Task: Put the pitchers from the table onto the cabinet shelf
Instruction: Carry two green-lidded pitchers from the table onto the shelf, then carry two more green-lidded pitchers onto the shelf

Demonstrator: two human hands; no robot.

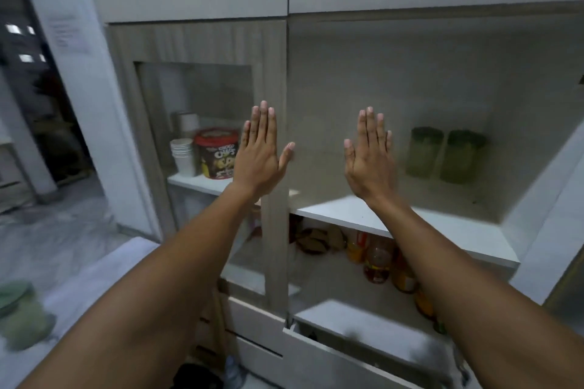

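Two green pitchers (425, 151) (462, 156) stand side by side at the back right of the white cabinet shelf (442, 224). A third green pitcher (22, 314) sits on the white table (94, 281) at the lower left, blurred. My left hand (260, 153) and my right hand (369, 158) are both raised flat in front of the cabinet, fingers straight up, holding nothing. Neither hand touches a pitcher.
Behind a glass door (196, 98) on the left are stacked paper cups (183, 156) and a red cereal tub (216, 153). Bottles (377, 259) and packets fill the shelf below. An open white drawer (363, 335) juts out low at centre. A doorway lies at far left.
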